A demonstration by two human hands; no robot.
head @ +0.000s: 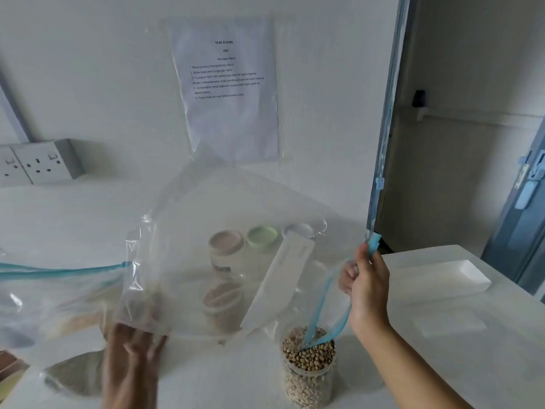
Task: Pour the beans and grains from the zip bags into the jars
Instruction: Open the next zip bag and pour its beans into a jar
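Note:
A large clear zip bag (224, 231) with a blue zip strip is held up, tilted, its open mouth dipping into a clear jar (309, 370) full of pale beans. My right hand (367, 286) pinches the blue zip edge above the jar. My left hand (134, 354) holds the bag's bottom corner, lifted to the left. The bag looks empty. Through the plastic I see a pink-lidded jar (225, 246), a green-lidded jar (262, 236), a white-lidded jar (296, 230) and a jar of brown grains (221, 302).
Another zip bag (59, 290) with a blue strip and dark contents lies at the left. A white tray (442, 276) sits on the counter at the right. A wall socket (38, 163) and an instruction sheet (227, 84) are on the wall behind.

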